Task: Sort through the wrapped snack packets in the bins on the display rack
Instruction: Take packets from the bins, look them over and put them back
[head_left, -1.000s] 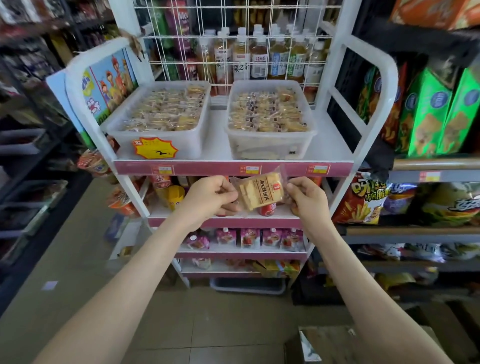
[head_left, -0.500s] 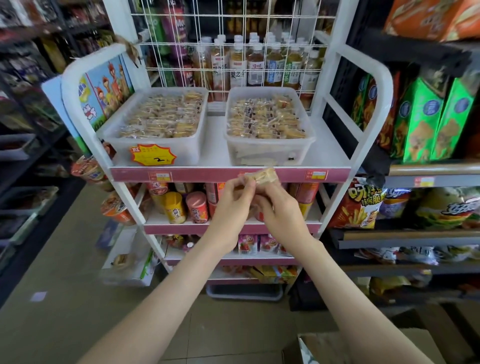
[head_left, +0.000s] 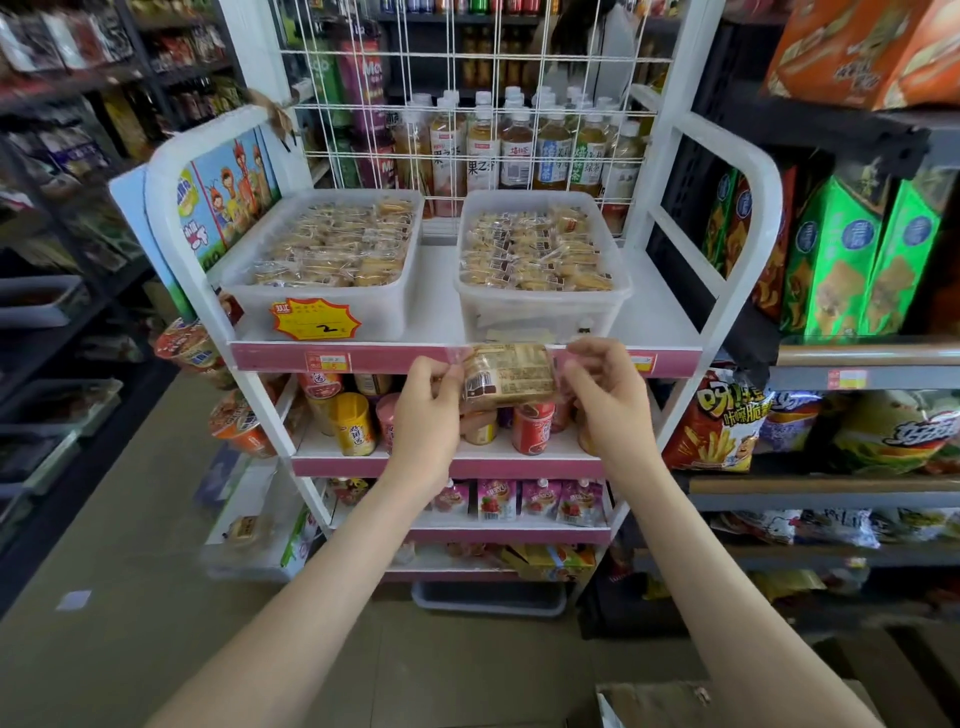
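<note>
Fingers (head_left: 448, 370) of my left hand (head_left: 427, 413) and right hand (head_left: 612, 402) pinch one packet (head_left: 511, 375) by its ends, in front of the shelf edge (head_left: 395, 357), just below the right bin (head_left: 540, 316). It and the left bin (head_left: 379, 312) both look full; most sorting left, I'd judge.

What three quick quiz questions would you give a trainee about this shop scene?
1. True or false: the left hand and the right hand both pinch one snack packet.
2. The yellow price tag sticks on which bin? A left, B right, C neither.
3. Fill in: behind the display rack stand drink ____.
Key: 1 true; 2 A, the left bin; 3 bottles.
</note>
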